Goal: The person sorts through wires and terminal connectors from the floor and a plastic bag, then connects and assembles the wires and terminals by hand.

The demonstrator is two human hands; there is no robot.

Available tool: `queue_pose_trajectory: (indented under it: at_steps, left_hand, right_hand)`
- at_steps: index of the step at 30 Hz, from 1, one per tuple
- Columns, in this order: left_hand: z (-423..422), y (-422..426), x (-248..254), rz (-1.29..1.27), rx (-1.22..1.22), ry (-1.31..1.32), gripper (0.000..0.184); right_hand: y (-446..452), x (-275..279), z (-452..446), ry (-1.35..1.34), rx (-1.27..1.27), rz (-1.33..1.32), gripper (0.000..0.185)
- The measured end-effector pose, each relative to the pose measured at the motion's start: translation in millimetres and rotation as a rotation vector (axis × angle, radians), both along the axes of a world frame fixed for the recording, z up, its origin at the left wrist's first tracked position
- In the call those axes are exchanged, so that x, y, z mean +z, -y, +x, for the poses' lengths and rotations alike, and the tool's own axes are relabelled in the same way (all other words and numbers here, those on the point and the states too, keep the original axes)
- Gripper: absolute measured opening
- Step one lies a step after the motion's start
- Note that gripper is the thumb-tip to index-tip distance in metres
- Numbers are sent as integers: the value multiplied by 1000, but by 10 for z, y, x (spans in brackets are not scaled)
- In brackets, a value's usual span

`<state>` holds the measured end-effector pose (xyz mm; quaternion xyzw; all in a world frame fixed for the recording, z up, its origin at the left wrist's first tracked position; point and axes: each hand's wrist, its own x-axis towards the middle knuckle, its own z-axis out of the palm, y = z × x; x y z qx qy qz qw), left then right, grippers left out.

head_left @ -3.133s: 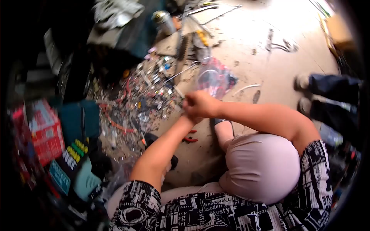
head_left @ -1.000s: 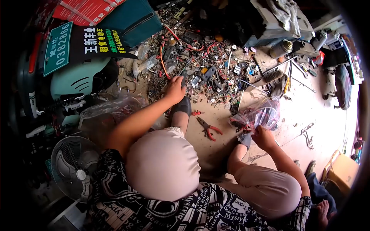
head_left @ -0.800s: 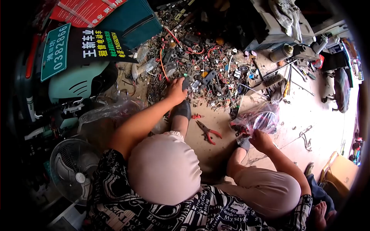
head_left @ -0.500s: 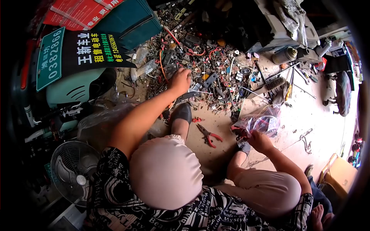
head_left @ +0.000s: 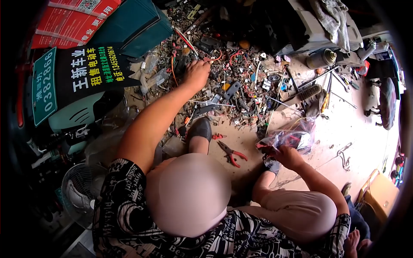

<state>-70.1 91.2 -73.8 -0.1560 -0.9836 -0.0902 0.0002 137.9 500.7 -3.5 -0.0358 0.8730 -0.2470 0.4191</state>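
Observation:
My left hand reaches into a spread pile of small parts. Its fingers lie slightly apart on the pieces, and I see nothing gripped in them. A red wire runs close to the fingertips. My right hand is closed on the edge of a clear plastic bag, which has dark and red items inside. Between my feet, pliers with red handles lie on the floor. A small red piece rests just above them.
A wire brush, screwdrivers and a spray can lie right of the pile. On the left stand a teal box, a scooter with a green plate and a fan. Another person's foot shows at lower right.
My left hand has moved forward and slightly left over the pile, and its fingers have straightened. My right hand still holds the bag in nearly the same place.

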Motion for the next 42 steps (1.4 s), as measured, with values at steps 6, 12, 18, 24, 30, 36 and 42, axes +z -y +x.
queue_pose_trajectory:
  at_steps: [6, 12, 18, 24, 30, 36, 42]
  left_hand:
    - [248, -9, 61, 566, 60, 182, 16]
    - [190, -111, 203, 1098, 488, 763, 15]
    - [-42, -113, -69, 1102, 512, 578, 21]
    - [-397, -196, -265, 660, 313, 306, 17]
    - [-224, -347, -258, 235, 203, 197, 22]
    - [-122, -233, -170, 373, 233, 228, 16]
    - [-240, -465, -55, 589, 182, -23, 26]
  right_hand:
    - [55, 98, -28, 4, -5, 47, 35]
    - [42, 80, -3, -31, -26, 17, 38]
    - [69, 119, -37, -17, -33, -2, 39]
    - [10, -9, 9, -9, -40, -1, 41]
    - [41, 91, -36, 8, -13, 4, 40]
    - [36, 96, -32, 29, -48, -9, 37]
    - [33, 104, -39, 51, -64, 11, 34]
